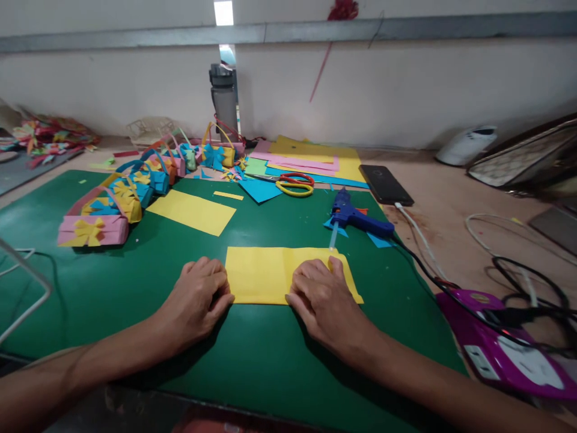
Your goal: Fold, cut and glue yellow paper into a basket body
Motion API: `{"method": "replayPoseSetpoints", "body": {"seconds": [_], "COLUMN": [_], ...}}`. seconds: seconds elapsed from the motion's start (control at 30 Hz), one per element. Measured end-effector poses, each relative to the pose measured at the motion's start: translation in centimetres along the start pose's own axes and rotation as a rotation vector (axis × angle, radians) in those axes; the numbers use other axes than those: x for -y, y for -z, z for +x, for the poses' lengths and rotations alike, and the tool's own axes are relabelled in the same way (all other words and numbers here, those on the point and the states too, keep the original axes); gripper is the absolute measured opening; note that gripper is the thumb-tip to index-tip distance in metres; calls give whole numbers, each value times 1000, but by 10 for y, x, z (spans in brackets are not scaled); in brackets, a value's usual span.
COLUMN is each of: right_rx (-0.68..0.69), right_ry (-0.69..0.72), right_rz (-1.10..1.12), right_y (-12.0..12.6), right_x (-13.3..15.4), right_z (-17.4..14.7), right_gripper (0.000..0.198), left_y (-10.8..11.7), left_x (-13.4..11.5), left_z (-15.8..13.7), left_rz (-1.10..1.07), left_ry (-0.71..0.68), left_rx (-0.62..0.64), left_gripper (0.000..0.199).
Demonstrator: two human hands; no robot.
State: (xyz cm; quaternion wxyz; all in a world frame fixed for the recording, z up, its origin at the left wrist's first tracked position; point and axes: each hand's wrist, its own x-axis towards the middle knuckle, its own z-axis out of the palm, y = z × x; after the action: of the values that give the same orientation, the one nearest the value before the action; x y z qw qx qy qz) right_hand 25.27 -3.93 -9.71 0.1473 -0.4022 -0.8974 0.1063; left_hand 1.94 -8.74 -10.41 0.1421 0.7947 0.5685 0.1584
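A yellow paper sheet point(256, 273) lies before me on the green mat, with a faint upright crease near its middle and a folded edge toward me. My left hand point(201, 297) is closed at the sheet's left end, thumb and fingers pinching its near corner. Curled over the right half, my right hand point(322, 300) grips the near edge between thumb and fingers. The fingertips of both hands are partly hidden. Beyond the sheet rests a blue glue gun point(356, 218), its clear glue stick reaching toward the paper.
Several small paper baskets point(94, 230) stand in a row at left. A flat yellow sheet point(193, 211), red-and-yellow-handled scissors point(295, 183) and stacked coloured paper point(315, 157) lie farther back. A phone point(386, 184), cables and a purple power strip point(509, 343) are at right.
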Motion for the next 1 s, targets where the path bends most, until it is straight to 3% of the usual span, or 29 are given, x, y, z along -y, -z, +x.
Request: {"method": "replayPoseSetpoints", "body": {"seconds": [0.27,0.37,0.53,0.8,1.0], "right_rx": [24,24,28,35,65], "right_ry": [-29,-36,-50,-67,-97], "right_rz": [-12,39,103,107,98], "right_y": [1,2,4,3,4], "right_x": [2,3,4,4,5], "right_z": [-1,-2,-1,-2,-1], "right_gripper": [19,16,13,13,15], "left_y": [-5,-5,1,16,16], "left_x": [2,5,6,-6,-11], "left_z": [-2,-1,9,23,22], "left_rz": [65,167,412,598,671], "left_ry": [-56,-121,-266,-478,-539], "left_rx": [-20,-10,71,254,242], "left_gripper": [23,14,58,80,72]}}
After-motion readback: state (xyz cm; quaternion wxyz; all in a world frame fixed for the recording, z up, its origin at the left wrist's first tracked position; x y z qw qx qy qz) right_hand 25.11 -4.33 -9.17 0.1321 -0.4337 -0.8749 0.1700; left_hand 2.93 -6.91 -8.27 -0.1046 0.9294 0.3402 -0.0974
